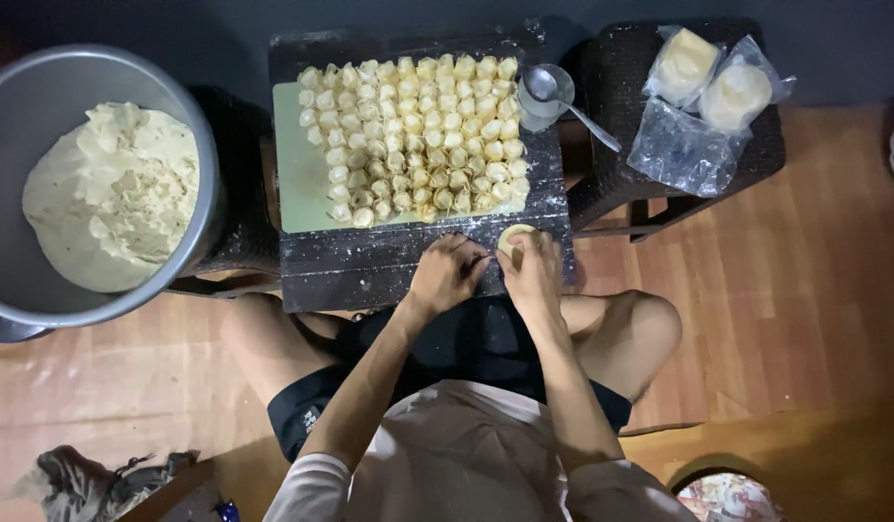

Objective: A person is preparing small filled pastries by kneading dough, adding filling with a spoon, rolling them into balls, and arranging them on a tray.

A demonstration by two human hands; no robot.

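My right hand (534, 274) holds a round pale dumpling wrapper (513, 235) at the near edge of a dark flour-dusted stool top (369, 261). My left hand (445, 272) sits close beside it, fingers curled toward the wrapper, touching the right hand's fingers. Whether the left hand grips anything is hidden. Just beyond both hands lies a pale green board (297, 184) covered with several rows of folded dumplings (418, 130).
A large grey metal bowl (205, 208) of pale filling (113, 193) stands at the left. A small cup with a metal spoon (548, 87) sits at the board's far right corner. Plastic bags of stacked wrappers (708, 82) lie on a dark stool at right. Wooden floor lies all around.
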